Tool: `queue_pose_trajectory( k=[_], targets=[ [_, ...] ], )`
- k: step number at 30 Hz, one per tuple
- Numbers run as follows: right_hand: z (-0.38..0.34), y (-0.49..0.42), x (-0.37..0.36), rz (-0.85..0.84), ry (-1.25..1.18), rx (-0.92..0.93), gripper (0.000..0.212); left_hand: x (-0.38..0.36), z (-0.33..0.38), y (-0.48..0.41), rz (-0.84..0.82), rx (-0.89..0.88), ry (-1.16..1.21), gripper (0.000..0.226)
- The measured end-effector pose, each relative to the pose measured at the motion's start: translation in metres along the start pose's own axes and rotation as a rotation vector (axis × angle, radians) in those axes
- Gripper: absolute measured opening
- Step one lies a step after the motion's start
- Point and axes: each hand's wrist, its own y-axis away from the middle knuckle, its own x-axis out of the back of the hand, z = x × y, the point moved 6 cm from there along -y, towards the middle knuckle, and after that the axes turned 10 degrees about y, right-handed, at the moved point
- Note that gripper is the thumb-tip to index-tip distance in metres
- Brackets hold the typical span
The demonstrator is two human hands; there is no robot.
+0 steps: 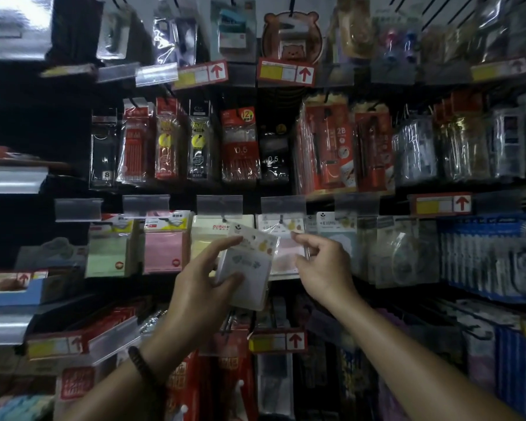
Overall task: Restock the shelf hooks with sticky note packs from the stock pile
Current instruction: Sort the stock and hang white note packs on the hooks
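A sticky note pack is gripped by the left hand, fingers closed on it, just below the shelf hook. The right hand is loosely curled, holding nothing. The pack's hang hole should be aligned with the hook tip before being pushed on.

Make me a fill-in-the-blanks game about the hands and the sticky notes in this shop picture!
1. The loose sticky note pack is held in the ____ hand.
2. The right hand holds ____, its fingers loosely curled.
3. On the hooks, the pink pad hangs just right of the ____ pad.
4. The wrist with the dark bead bracelet is the ____ one.

Missing words: left; nothing; green; left
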Motion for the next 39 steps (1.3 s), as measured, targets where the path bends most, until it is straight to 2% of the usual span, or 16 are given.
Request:
queue_pose_trajectory(
  k=[4, 6, 7, 9, 11, 14, 16, 23, 29, 33, 37, 39],
  targets=[
    [-0.009, 0.001, 0.001, -0.077, 0.377, 0.063, 0.046, -0.006, -0.006, -0.004, 0.023, 0.042, 0.026, 0.055],
    [-0.011, 0.005, 0.005, -0.042, 0.567, 0.074, 0.043, -0.009, -0.008, -0.006, 0.025, 0.057, 0.033, 0.055],
    [-0.013, 0.008, 0.008, 0.003, 0.571, 0.088, 0.039, -0.011, -0.009, -0.006, 0.026, 0.061, 0.052, 0.055],
    [-0.019, 0.018, 0.015, 0.099, 0.371, 0.140, 0.030, -0.015, -0.011, -0.008, 0.030, 0.077, 0.113, 0.055],
    [-0.019, 0.031, 0.017, 0.093, 0.098, 0.163, 0.025, -0.021, -0.013, -0.010, 0.031, 0.083, 0.163, 0.054],
    [-0.018, 0.049, 0.008, -0.054, -0.103, 0.140, 0.047, -0.030, -0.014, -0.013, 0.009, 0.080, 0.198, 0.054],
    [-0.014, 0.051, 0.004, -0.065, -0.146, 0.131, 0.053, -0.034, -0.015, -0.015, 0.009, 0.059, 0.182, 0.055],
    [-0.008, 0.033, 0.009, 0.006, -0.260, 0.077, 0.057, -0.037, -0.018, -0.026, 0.022, -0.044, -0.112, 0.061],
    [-0.008, 0.024, 0.008, 0.056, -0.175, 0.092, 0.054, -0.043, -0.012, -0.038, -0.022, -0.158, -0.461, 0.064],
    [-0.004, 0.015, 0.006, 0.001, -0.003, 0.053, 0.055, -0.049, -0.008, -0.045, -0.114, -0.136, -0.616, 0.063],
    [-0.011, 0.009, 0.005, -0.056, 0.314, 0.121, 0.060, -0.058, -0.009, -0.053, -0.175, -0.154, -0.851, 0.071],
    [-0.014, 0.007, 0.005, -0.098, 0.432, 0.115, 0.065, -0.063, -0.009, -0.054, -0.211, -0.131, -0.870, 0.069]
  ],
)
